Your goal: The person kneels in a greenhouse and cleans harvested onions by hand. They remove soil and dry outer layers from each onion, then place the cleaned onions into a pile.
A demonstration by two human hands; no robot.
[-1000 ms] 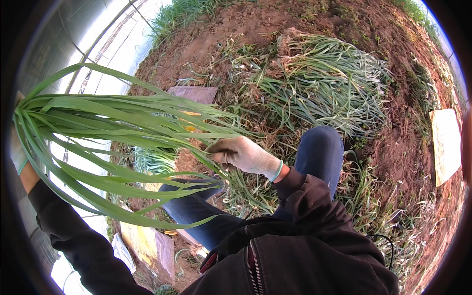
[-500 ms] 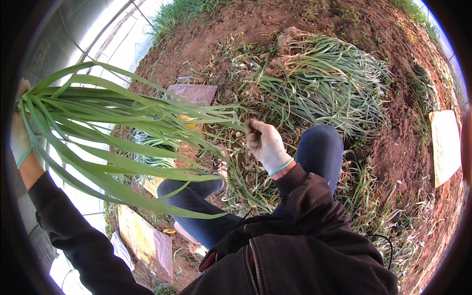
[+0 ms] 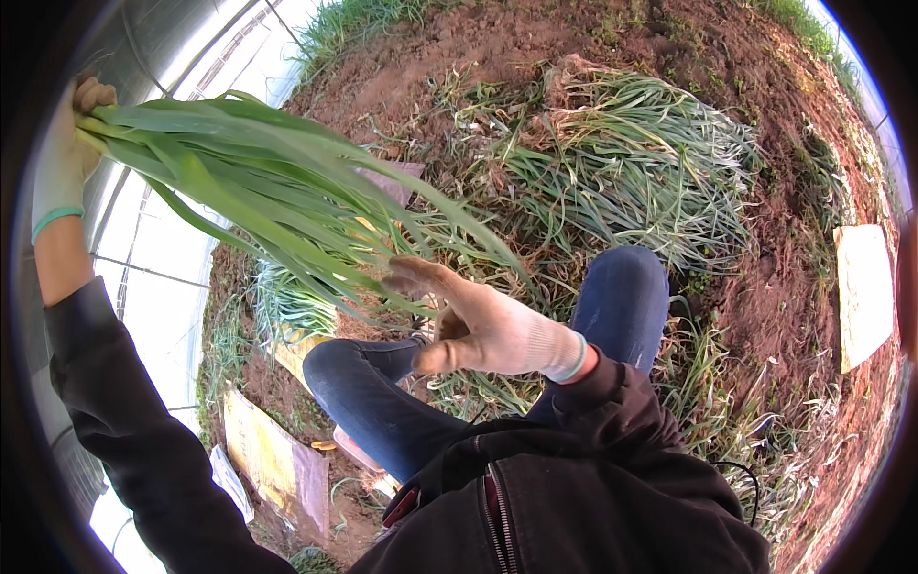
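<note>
My left hand (image 3: 69,153), in a white work glove, is raised at the far left and closed round the pale base of a bunch of leek-like greens (image 3: 239,177). The long flat leaves stretch out to the right, their tips drooping. By the lower leaf tips is my right hand (image 3: 488,330), gloved in white with soiled fingers. Its fingers and thumb are spread, with nothing held between them; whether the fingertips touch the leaves I cannot tell. Beyond my knees lies a large heap of similar greens (image 3: 641,158), roots toward the upper left.
A smaller bundle of greens (image 3: 292,301) lies beside my left knee (image 3: 344,368). Flat sheets lie on the soil: a yellow and purple one (image 3: 277,459) at lower left and a pale one (image 3: 865,297) at right. Loose leaves litter the ground; plastic greenhouse sheeting (image 3: 153,258) rises at left.
My left hand has moved up and slightly right, and the fanned leaves have drawn together. My right hand has moved left and down, its curled fingers now spread.
</note>
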